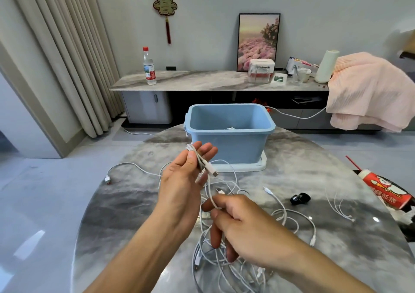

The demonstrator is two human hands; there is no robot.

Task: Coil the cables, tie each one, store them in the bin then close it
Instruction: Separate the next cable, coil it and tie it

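Observation:
My left hand point(183, 180) is raised above the round marble table point(125, 207), thumb pressing a white cable point(207, 166) folded over its fingers, the plug end sticking out to the right. My right hand point(242, 220) pinches the same cable lower down between thumb and forefinger. Under my hands lies a tangle of white cables point(224, 261). The blue bin point(229, 133) stands open behind them on its white lid point(258, 168), with something white lying inside.
A white cable with a red plug point(109, 179) trails off to the left. More white cables point(339, 209), a small black object point(299, 198) and a red-and-white bottle point(386, 190) lie to the right. A marble sideboard point(202, 80) stands beyond the table.

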